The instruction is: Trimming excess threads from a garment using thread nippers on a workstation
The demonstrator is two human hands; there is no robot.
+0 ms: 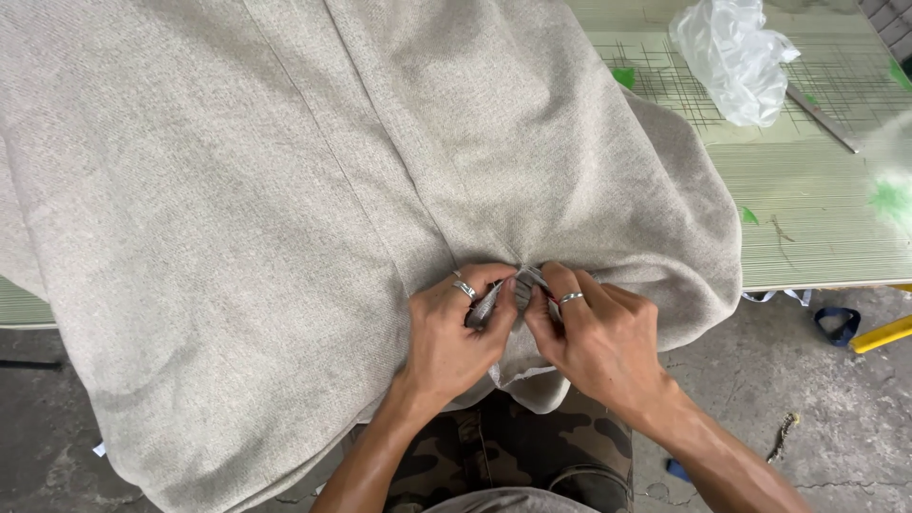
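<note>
Grey fabric edge: pinched between both hands at the near rim of the counter, held taut where a seam line runs down to it.
Left hand: closed on the fabric edge, ringed fingers curled.
Right hand: closed on the same edge, touching the left.
Fabric sheet: draped over the counter, overhanging toward the floor.
Plastic bag: white, crumpled, far right, unlabelled.
Green tape scraps: small, beside the bag.

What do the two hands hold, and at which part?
Both the left hand and right hand pinch the large beige woven fabric at its near edge.
</note>
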